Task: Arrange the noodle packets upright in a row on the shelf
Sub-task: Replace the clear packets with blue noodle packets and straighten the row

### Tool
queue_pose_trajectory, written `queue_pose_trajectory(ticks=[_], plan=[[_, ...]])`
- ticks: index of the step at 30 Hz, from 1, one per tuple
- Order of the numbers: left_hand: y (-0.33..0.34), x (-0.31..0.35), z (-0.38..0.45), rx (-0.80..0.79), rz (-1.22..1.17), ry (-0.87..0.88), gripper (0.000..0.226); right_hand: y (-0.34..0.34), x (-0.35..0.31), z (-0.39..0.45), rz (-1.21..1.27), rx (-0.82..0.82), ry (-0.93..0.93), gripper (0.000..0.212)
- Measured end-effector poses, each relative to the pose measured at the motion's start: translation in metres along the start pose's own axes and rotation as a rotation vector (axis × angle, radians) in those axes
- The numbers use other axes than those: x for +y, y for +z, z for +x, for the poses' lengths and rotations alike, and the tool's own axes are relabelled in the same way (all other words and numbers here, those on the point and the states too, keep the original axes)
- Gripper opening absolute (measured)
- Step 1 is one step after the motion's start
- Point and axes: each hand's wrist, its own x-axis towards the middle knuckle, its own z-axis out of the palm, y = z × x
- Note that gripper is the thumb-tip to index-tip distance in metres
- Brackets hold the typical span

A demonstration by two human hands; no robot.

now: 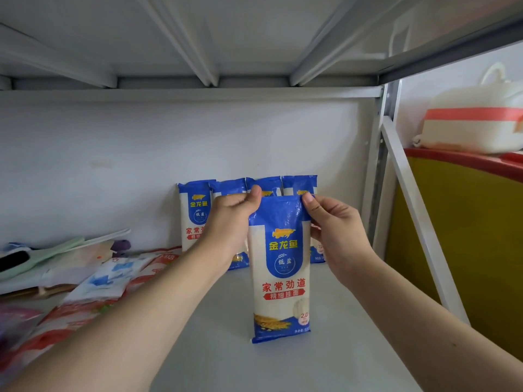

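Grey metal shelf [226,349], white back wall [113,151], steel deck close overhead.

Held packet [280,267]: upright, bottom edge down on shelf or just above it; contact not clear. Front label facing out. Well forward of row.

Left hand [232,219]: thumb in front, fingers behind, pinching top-left corner of packet. Right hand [334,230]: thumb and fingers pinching top-right corner. Both grasping the blue top seal only; neither slack, neither clenched on nothing.

Row [246,188]: 4 packets standing against wall, beyond both hands, tops overlapping slightly. Left packet [195,216] shows most of its face; other 3 largely hidden behind hands and held packet. Right end of row close to shelf upright [379,165].

Left of left forearm: loose pile of flat bags [107,281], red and blue print. Right of right hand, outside frame: yellow panel [452,236], white pot [469,128] on top.

Judgement, step in hand: walk packet 5 back to join row.
- Keep both corner pinches level so packet stays vertical; top-seal grip gives little control of the base, so slide or lower base first, then tip top back to wall.
- Room at right end looks scant; left end, beyond left hand, looks the freer slot. Not certain, view blocked.
- Set base flat, lean top lightly on wall, face forward to match neighbours.
- Ease off 1 hand at a time; check for topple before letting go fully.
- Avoid knocking the standing 4; thin packets, likely domino risk.
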Motion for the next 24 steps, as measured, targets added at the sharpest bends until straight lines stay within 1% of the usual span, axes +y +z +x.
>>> queue_pose_trajectory(ticks=[4,8,9,11,12,13,16,17,22,23,24], plan=[[-0.003,0.004,0.007,0.0,0.014,-0.031,0.056,0.003,-0.006,0.002,-0.014,-0.002,-0.045,0.023],[-0.003,0.005,0.006,-0.023,-0.1,-0.102,0.04,0.006,-0.005,0.003,0.024,0.014,-0.02,0.023],[-0.004,0.002,0.003,-0.03,-0.125,-0.102,0.04,0.007,-0.005,0.002,0.04,0.018,-0.004,0.023],[-0.008,-0.008,-0.005,-0.051,-0.128,-0.092,0.052,0.007,-0.005,0.002,0.075,0.027,0.023,0.023],[-0.01,-0.014,-0.01,-0.078,-0.103,-0.088,0.06,0.006,-0.005,0.003,0.09,0.033,0.031,0.023],[-0.012,-0.021,-0.015,-0.113,-0.055,-0.088,0.063,0.006,-0.007,0.003,0.103,0.038,0.037,0.023],[-0.007,-0.042,-0.026,-0.205,0.179,-0.123,0.043,0.005,-0.01,0.005,0.107,0.056,0.043,0.023],[-0.004,-0.047,-0.029,-0.216,0.224,-0.133,0.038,0.004,-0.011,0.005,0.102,0.062,0.045,0.023],[0.009,-0.06,-0.029,-0.162,0.252,-0.134,0.031,-0.002,-0.008,0.01,0.029,0.101,0.017,0.021],[0.009,-0.059,-0.029,-0.148,0.254,-0.138,0.03,-0.005,-0.006,0.011,0.008,0.098,-0.001,0.023],[0.009,-0.058,-0.029,-0.134,0.261,-0.144,0.028,-0.009,-0.004,0.012,0.005,0.079,-0.006,0.029]])
